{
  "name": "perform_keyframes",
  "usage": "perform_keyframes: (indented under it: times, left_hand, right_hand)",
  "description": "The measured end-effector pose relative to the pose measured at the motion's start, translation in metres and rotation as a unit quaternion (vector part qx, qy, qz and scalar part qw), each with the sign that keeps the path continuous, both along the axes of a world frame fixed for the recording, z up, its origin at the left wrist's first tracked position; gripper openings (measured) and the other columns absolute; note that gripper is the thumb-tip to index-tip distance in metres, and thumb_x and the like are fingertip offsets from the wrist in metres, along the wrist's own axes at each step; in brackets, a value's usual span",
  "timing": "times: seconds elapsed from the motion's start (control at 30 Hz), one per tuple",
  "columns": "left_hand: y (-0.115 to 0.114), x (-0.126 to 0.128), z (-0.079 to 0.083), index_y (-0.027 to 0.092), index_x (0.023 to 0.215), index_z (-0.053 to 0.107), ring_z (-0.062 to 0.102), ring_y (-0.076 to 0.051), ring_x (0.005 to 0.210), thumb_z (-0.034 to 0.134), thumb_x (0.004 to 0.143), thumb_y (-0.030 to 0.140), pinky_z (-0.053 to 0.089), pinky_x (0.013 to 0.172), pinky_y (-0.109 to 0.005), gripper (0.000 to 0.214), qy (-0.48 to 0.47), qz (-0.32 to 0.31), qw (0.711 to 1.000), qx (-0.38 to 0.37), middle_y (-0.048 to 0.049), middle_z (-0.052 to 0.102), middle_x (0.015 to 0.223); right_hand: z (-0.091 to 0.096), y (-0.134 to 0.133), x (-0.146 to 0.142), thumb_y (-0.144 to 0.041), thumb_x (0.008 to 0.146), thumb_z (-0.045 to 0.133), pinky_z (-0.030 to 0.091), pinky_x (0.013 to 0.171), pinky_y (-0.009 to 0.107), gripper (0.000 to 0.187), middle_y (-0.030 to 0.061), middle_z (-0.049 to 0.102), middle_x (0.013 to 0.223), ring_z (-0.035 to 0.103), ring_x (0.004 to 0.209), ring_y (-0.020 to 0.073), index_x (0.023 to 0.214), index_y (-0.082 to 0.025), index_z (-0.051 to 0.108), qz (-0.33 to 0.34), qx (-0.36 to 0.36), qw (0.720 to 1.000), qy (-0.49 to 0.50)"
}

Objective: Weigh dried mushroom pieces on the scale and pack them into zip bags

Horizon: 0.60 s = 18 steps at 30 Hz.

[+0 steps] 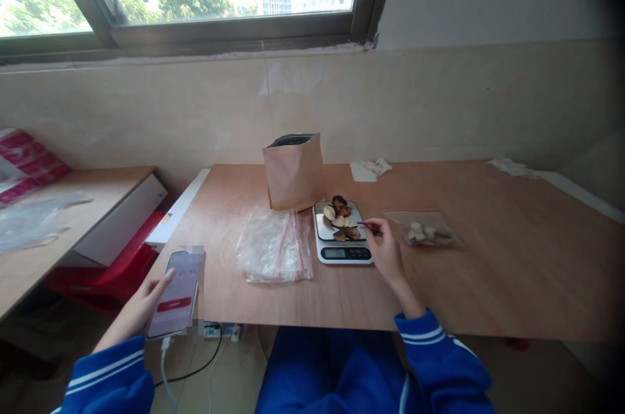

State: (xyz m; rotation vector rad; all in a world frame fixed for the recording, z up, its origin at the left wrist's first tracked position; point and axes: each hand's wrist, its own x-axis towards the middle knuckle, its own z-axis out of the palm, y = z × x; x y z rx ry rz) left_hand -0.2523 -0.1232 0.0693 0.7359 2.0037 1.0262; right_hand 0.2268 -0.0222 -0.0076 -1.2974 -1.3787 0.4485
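My left hand [146, 297] grips a smartphone [173, 293] at the table's left front edge, thumb over its lit screen. A white cable [166, 362] is plugged into its bottom end. My right hand [385, 248] is pinched on a thin dark piece [370, 226] over the right side of a white kitchen scale [319, 251]; its exact kind is too small to tell. Brown and cream dried slices [340, 219], like dried mushroom, lie on the scale's plate. Numbers on the scale's display [340, 253] are unreadable. Right of my hand lies a clear zip bag [415, 219] with pale pieces [430, 235] inside.
A brown paper pouch [293, 173] stands open behind the scale. Left of the scale lies a stack of clear zip bags [268, 248]. Crumpled tissue [378, 166] sits by the wall. A red stool [102, 284] is between this table and another table [117, 193].
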Motion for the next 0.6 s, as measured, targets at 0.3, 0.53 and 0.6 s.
perform_keyframes:
  times: [0.3,0.53,0.6]
  left_hand:
    - [0.012,0.026,-0.009,0.009,0.085,0.057,0.033,-0.059,0.121,0.076,0.028,0.060,0.028,0.096,-0.066,0.080,0.336,-0.106,0.933,-0.067,-0.0361,0.053,0.113]
    - [0.021,0.013,-0.005,0.015,0.081,0.052,0.023,-0.062,0.125,0.077,0.039,0.047,0.013,0.095,-0.074,0.059,0.294,-0.075,0.951,-0.059,-0.0295,0.050,0.119]
    - [0.023,0.020,0.001,0.014,0.084,0.052,0.019,-0.061,0.127,0.077,0.040,0.044,0.009,0.097,-0.074,0.058,0.300,-0.083,0.949,-0.056,-0.0294,0.047,0.123]
  right_hand:
    - [-0.004,-0.007,0.007,-0.029,0.084,0.044,0.046,0.086,0.039,0.018,0.0086,0.062,0.096,0.059,0.094,0.0228,0.096,-0.021,0.056,0.008,-0.013,1.000,0.018]
    - [0.013,-0.012,0.015,-0.024,0.084,0.042,0.047,0.077,0.035,0.017,0.0052,0.061,0.088,0.058,0.084,0.0212,0.091,-0.021,0.057,0.064,-0.042,0.995,-0.056]
    - [0.019,-0.012,0.011,-0.028,0.085,0.047,0.046,0.079,0.035,0.015,0.0061,0.060,0.092,0.058,0.087,0.0222,0.094,-0.021,0.057,0.084,-0.033,0.990,-0.105]
